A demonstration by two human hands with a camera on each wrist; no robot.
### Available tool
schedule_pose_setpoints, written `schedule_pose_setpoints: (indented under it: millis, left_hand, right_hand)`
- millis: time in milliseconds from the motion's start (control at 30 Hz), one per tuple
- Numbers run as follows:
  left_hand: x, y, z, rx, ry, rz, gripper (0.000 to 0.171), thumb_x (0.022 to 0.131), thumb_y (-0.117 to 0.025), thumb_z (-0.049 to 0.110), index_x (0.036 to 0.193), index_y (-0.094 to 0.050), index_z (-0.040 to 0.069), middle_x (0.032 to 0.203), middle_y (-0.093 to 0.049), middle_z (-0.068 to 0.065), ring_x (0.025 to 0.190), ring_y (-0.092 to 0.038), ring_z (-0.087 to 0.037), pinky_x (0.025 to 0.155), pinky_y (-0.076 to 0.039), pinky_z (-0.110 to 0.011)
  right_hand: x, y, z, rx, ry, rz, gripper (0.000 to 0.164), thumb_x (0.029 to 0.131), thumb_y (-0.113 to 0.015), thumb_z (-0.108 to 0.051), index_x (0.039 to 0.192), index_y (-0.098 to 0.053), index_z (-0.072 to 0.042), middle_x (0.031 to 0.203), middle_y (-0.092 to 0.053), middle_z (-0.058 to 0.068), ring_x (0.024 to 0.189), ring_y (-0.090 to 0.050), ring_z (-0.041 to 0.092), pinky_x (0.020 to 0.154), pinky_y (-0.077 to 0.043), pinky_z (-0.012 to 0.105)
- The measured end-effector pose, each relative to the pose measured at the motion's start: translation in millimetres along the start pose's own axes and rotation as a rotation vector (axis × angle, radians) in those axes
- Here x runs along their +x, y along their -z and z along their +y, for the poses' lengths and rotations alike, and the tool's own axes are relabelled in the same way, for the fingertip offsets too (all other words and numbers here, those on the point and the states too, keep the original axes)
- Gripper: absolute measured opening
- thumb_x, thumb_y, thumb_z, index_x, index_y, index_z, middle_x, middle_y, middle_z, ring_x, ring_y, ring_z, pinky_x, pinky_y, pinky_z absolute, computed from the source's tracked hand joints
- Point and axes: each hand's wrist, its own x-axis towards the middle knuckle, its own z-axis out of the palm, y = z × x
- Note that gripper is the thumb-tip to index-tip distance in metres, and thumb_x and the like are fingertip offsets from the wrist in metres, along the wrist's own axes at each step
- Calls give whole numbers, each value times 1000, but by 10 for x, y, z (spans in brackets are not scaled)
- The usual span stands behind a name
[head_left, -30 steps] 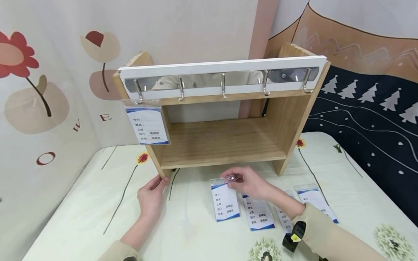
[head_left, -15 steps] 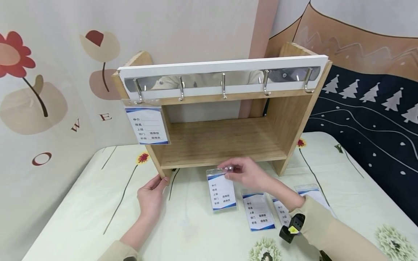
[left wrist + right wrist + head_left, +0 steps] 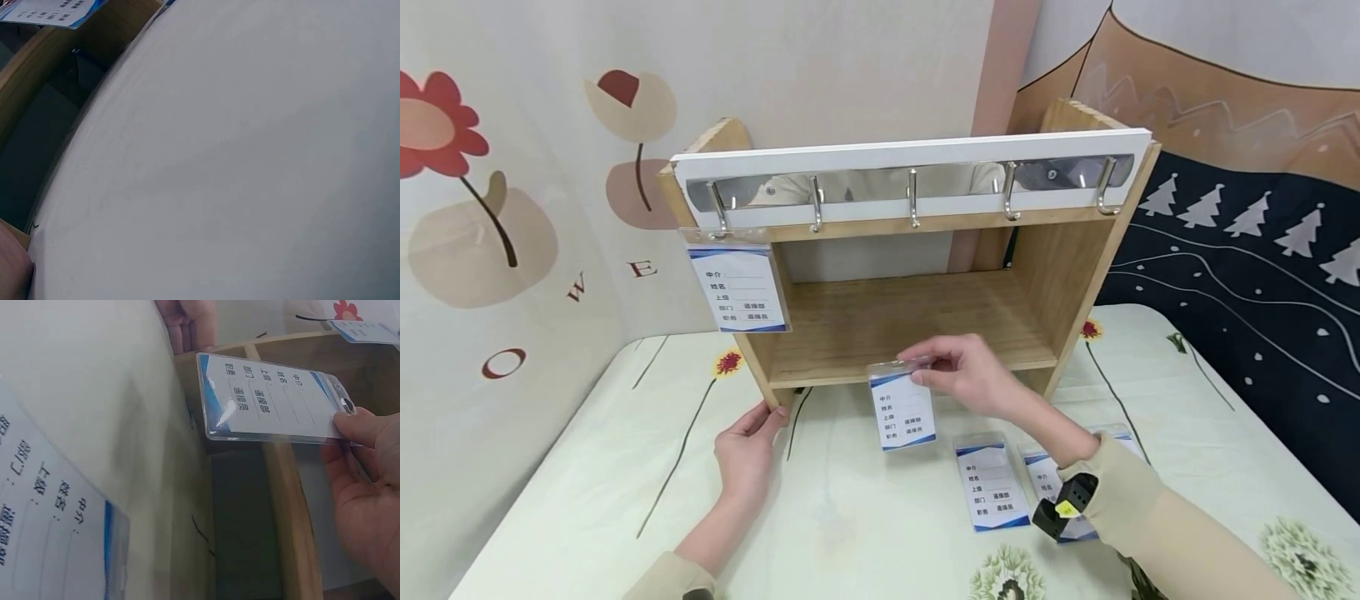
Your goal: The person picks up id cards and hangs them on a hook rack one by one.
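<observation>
My right hand pinches a clear-sleeved name badge by its top right corner, thumb in front. The badge hangs in front of the lower board of a wooden shelf; the right wrist view shows its printed face and slot end. With thumb and fingers, my left hand grips the foot of the shelf's left side. A hook rail with several metal hooks runs across the shelf's top front. From its leftmost hook hangs another badge.
Several badges lie on the bedspread to the right, one of them a flat badge; the right forearm partly covers others. The patterned bedspread spreads under the shelf. Printed curtains stand behind, and a dark panel is at right.
My right hand has raised the pinched badge up from the bedspread, slightly left and toward the shelf. The left hand has stayed on the shelf's foot.
</observation>
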Motion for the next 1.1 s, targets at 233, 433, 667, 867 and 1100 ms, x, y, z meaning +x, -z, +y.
schedule_pose_setpoints:
  millis: [233,433,667,867,1100]
  left_hand:
    - [-2,7,8,13,4,1,39,98,-70,11,132,-64,-5,125,-64,-26,83,-62,15,80,-49,-6]
    - [-7,1,12,20,4,-4,39,98,-71,13,132,-64,-4,125,-65,-25,84,-62,15,81,-49,-7]
    - [-11,-3,2,12,3,3,38,98,-71,13,131,-65,-4,124,-65,-25,83,-63,14,80,-50,-7]
    - [-18,4,-1,14,5,-4,39,98,-71,13,132,-65,-4,125,-65,-25,84,-63,14,81,-50,-7]
    - [-7,-1,-8,24,-4,6,37,97,-71,12,130,-65,-5,123,-66,-25,83,-63,14,79,-49,-6]
  right_hand:
    - [135,53,-66,29,21,59,24,94,-71,1,118,-76,-3,105,-77,5,73,-57,18,58,-44,22]
    - [247,92,-167,46,53,146,23,95,-71,1,117,-77,-4,105,-77,5,67,-52,19,55,-39,22]
    - [355,112,-232,26,148,259,23,96,-68,4,117,-75,-2,109,-76,7,76,-56,21,64,-44,23]
    - [413,72,-349,55,166,295,22,95,-67,5,116,-73,1,113,-75,10,87,-63,18,72,-52,23]
    - [463,4,-439,87,282,284,24,95,-65,10,118,-70,3,117,-73,13,97,-67,18,78,-57,26]
